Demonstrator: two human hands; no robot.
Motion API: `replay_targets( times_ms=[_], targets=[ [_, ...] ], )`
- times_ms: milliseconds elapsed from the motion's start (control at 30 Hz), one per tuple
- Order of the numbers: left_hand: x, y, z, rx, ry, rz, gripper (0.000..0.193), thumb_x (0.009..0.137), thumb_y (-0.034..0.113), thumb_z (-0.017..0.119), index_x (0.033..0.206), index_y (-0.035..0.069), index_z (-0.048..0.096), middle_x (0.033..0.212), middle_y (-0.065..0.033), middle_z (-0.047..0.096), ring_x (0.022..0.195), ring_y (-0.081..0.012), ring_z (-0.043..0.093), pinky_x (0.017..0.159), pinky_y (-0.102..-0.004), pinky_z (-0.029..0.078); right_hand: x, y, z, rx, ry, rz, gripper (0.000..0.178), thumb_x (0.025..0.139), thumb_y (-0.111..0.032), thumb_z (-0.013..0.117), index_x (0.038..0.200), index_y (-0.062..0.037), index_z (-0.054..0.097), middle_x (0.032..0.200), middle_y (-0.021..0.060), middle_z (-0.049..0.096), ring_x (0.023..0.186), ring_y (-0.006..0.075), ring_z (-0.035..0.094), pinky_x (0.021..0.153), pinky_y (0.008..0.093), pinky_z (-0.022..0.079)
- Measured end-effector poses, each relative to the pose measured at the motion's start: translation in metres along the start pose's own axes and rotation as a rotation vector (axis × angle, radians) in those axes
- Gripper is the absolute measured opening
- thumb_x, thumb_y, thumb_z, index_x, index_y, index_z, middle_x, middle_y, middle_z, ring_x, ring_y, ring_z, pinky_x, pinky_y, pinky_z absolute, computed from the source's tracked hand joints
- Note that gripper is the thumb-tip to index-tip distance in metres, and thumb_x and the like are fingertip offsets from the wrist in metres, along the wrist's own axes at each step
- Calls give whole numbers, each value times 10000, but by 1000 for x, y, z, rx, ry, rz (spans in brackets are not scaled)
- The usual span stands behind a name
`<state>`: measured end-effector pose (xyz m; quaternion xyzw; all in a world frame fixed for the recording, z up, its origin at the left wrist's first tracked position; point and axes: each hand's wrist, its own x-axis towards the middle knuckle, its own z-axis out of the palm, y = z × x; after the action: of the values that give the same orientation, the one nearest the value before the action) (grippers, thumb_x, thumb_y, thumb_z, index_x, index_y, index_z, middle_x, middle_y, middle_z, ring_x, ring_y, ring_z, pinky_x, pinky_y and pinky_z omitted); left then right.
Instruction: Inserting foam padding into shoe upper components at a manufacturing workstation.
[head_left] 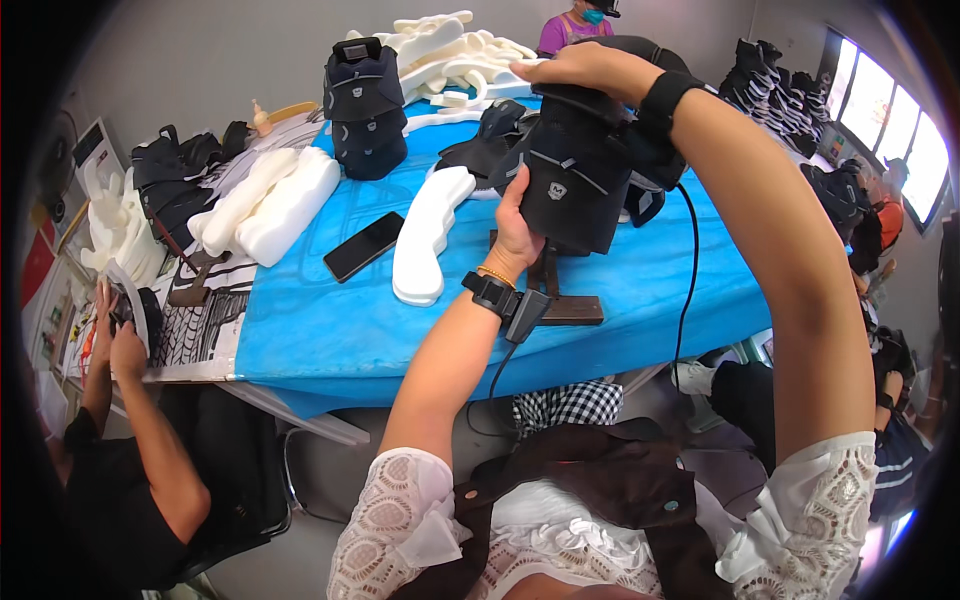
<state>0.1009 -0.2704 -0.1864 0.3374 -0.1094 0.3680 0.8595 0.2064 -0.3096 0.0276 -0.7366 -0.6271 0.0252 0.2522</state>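
A black padded fabric piece [570, 185] with a small shield badge and thin grey strips stands upright in front of me, over a dark brown stand [570, 308]. My left hand [518, 225] grips its lower left side, the thumb on the front and the other fingers hidden. Across its top edge lies my right hand [590, 72], bent over it with the fingertips pointing left. Left of my left hand are a white shaped foam piece [425, 240] and a black phone [365, 246]. Another black fabric piece [480, 150] lies just behind.
Stacked black pieces [365, 110] and a heap of white foam [450, 55] stand at the back of the blue-covered table [300, 330]. White foam pads [265, 200] and a hammer [195, 285] lie left. Co-workers sit left, behind and right. A black cable [690, 290] hangs at right.
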Motion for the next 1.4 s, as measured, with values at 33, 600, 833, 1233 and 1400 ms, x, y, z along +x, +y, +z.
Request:
replay_targets(
  times_ms=[33, 600, 833, 1233, 1400],
  targets=[
    [1, -2, 0, 31, 23, 23, 486, 952, 436, 466, 1260, 67, 537, 1198, -101, 616, 1101, -242, 589, 976, -382, 456, 7, 0, 1, -150, -14, -66, 766, 735, -655, 543, 1076, 22, 651, 1037, 282, 626, 924, 390, 633, 796, 405, 504],
    [-5, -4, 3, 15, 60, 12, 525, 945, 515, 469, 1190, 63, 570, 1104, -61, 640, 1004, -199, 619, 894, -332, 489, 18, 45, 61, 28, 392, -115, 424, 840, -357, 546, 882, 50, 659, 849, 291, 630, 856, 449, 610, 800, 441, 488],
    [-2, -1, -1, 41, 86, 57, 505, 957, 489, 443, 1225, 77, 557, 1127, -81, 639, 1000, -228, 628, 892, -357, 502, 27, 51, 61, -102, 419, -177, 406, 832, -363, 553, 876, 23, 672, 839, 266, 643, 828, 419, 625, 779, 426, 497],
    [-4, 34, -8, -106, 76, 16, 547, 938, 468, 485, 1265, 32, 532, 1196, -142, 618, 1096, -296, 596, 975, -424, 459, -17, -15, 0, -365, 139, -16, 738, 874, -667, 351, 909, -23, 711, 789, 166, 690, 781, 285, 676, 745, 409, 523],
    [-2, 31, 2, -163, 22, 15, 577, 936, 495, 473, 1275, 30, 519, 1204, -151, 610, 1096, -305, 594, 978, -435, 457, -25, 4, -55, -531, 70, -117, 554, 935, -488, 420, 806, -15, 677, 641, 100, 664, 621, 196, 662, 564, 324, 513]
  ],
)
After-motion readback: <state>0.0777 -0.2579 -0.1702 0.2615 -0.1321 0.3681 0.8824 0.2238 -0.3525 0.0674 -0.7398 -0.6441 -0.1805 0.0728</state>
